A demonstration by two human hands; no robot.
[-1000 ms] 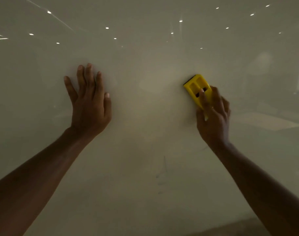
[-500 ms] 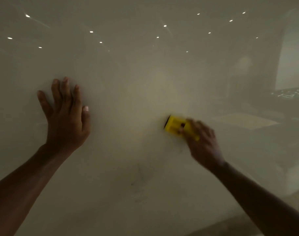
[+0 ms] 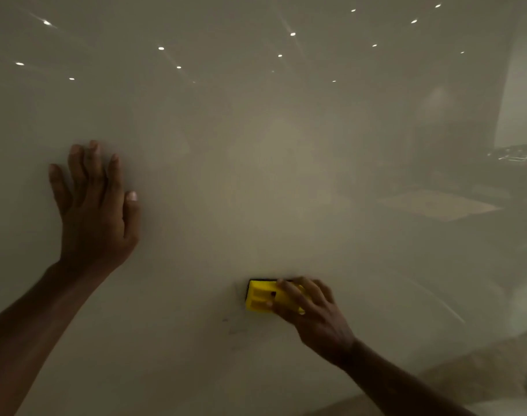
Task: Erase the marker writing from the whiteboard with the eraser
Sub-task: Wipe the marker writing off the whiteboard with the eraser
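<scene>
A glossy whiteboard (image 3: 256,175) fills almost the whole head view, dim and full of reflections. My right hand (image 3: 313,316) grips a yellow eraser (image 3: 260,297) and presses it flat against the board at lower centre; the fingers cover the eraser's right half. Faint grey marker traces (image 3: 236,330) lie just below and left of the eraser. My left hand (image 3: 95,211) rests flat on the board at the left, fingers spread and pointing up, holding nothing.
Reflected ceiling lights (image 3: 292,34) dot the upper board. A reflected room with pale surfaces (image 3: 436,205) shows on the right side. The board's lower edge (image 3: 436,382) runs diagonally at the bottom right.
My right hand has swept the eraser down and to the left across the board, turning it from tilted to level. The left hand stays planted; the view has shifted.
</scene>
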